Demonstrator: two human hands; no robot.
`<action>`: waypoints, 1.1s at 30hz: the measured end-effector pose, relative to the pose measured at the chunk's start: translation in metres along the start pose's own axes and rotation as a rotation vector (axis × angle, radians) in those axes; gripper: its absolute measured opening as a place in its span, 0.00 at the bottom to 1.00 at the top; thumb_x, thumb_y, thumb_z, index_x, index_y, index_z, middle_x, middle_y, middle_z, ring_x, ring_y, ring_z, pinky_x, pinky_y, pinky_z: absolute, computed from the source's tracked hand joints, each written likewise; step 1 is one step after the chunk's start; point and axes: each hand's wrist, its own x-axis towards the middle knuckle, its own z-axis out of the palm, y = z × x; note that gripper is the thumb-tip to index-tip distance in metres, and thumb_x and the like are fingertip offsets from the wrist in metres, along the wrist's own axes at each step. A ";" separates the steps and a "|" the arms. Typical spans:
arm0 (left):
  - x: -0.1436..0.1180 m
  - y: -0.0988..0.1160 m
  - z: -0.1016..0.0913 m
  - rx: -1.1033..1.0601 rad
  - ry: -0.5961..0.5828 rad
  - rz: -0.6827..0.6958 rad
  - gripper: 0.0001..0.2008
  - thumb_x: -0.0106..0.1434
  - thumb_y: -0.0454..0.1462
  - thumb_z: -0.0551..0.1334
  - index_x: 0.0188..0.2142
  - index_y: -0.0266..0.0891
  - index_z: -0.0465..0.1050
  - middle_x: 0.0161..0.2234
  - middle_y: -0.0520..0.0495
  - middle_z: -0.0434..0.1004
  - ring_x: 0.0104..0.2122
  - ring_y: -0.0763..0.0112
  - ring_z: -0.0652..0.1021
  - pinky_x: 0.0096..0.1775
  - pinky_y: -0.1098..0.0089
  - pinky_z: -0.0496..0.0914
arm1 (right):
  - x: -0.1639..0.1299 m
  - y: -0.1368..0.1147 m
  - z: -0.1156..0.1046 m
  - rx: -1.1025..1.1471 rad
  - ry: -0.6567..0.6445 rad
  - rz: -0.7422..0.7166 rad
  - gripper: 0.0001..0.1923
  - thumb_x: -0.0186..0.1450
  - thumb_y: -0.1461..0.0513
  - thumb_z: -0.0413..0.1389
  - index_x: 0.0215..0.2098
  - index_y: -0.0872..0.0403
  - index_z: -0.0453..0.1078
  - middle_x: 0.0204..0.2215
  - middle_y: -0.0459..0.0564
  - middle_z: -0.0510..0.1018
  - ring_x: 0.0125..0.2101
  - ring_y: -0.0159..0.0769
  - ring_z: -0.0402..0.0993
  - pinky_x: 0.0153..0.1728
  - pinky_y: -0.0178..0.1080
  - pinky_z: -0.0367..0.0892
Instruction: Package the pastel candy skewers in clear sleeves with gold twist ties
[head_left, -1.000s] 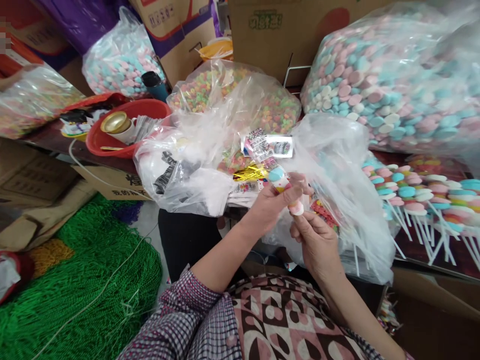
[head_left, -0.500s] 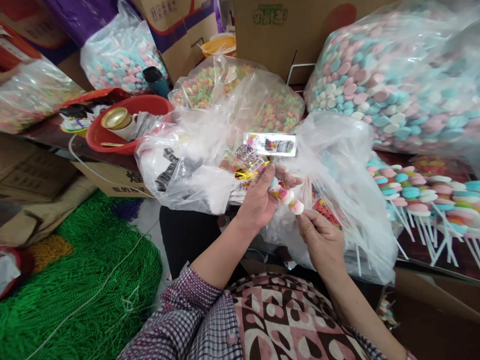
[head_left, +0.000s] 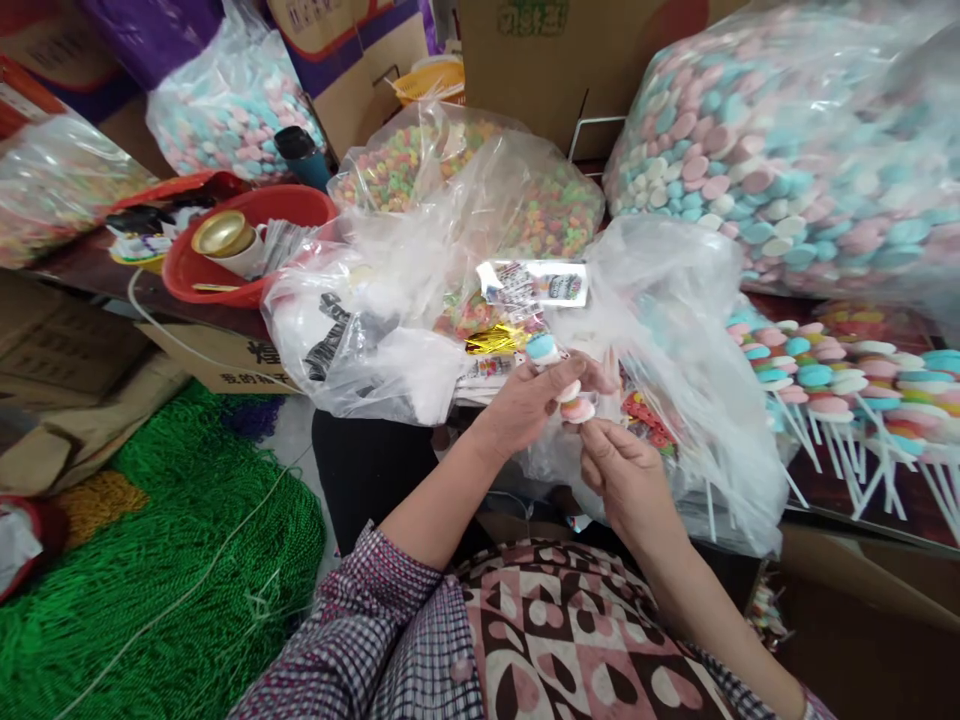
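Observation:
A marshmallow skewer (head_left: 576, 408) in blue, white and pink is between my two hands. My left hand (head_left: 529, 400) is closed round its middle, and the blue end pokes out above the fingers. At the lower end, the fingertips of my right hand (head_left: 619, 460) pinch the skewer just under a pink marshmallow; the stick itself is hidden. Gold twist ties (head_left: 495, 340) lie just beyond my left hand. Behind them is a shiny printed packet (head_left: 559, 284), with a barcode label overlapping its left part.
Finished-looking marshmallow skewers (head_left: 840, 375) on white sticks lie at right. Clear bags of marshmallows (head_left: 780, 170) and ring-shaped candy (head_left: 555, 215) stand behind. A red basin (head_left: 180, 285) holds a gold bowl and papers. Green cords (head_left: 187, 560) heap at lower left.
My left hand has shifted its grip along the skewer, and more of the blue end shows. My right hand has moved slightly left. The barcode label now lies farther back, over the shiny packet.

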 end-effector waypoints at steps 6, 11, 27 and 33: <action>0.002 0.014 -0.005 -0.190 0.076 0.079 0.26 0.54 0.48 0.72 0.51 0.47 0.73 0.46 0.46 0.80 0.45 0.62 0.81 0.46 0.62 0.73 | 0.006 0.012 -0.014 -0.273 0.234 -0.260 0.16 0.60 0.52 0.65 0.41 0.52 0.81 0.18 0.40 0.67 0.19 0.28 0.56 0.20 0.34 0.52; 0.006 0.017 -0.006 -0.246 0.249 0.176 0.10 0.61 0.42 0.66 0.41 0.42 0.75 0.35 0.49 0.82 0.40 0.66 0.82 0.46 0.63 0.74 | 0.006 0.007 -0.015 -0.431 0.269 -0.323 0.14 0.61 0.53 0.63 0.40 0.53 0.80 0.25 0.45 0.76 0.23 0.31 0.63 0.24 0.35 0.60; 0.007 0.015 -0.003 -0.352 0.297 0.136 0.10 0.69 0.41 0.57 0.32 0.42 0.72 0.28 0.54 0.78 0.37 0.68 0.82 0.51 0.57 0.73 | 0.001 -0.009 -0.014 0.126 -0.167 0.211 0.17 0.61 0.48 0.62 0.29 0.53 0.71 0.11 0.32 0.49 0.12 0.22 0.39 0.14 0.30 0.42; 0.006 0.012 0.004 -0.268 0.242 0.209 0.04 0.66 0.39 0.62 0.38 0.43 0.73 0.31 0.53 0.81 0.32 0.71 0.82 0.45 0.65 0.75 | 0.002 0.002 -0.014 -0.034 0.042 -0.092 0.14 0.59 0.52 0.67 0.33 0.54 0.74 0.15 0.37 0.59 0.16 0.23 0.50 0.18 0.31 0.47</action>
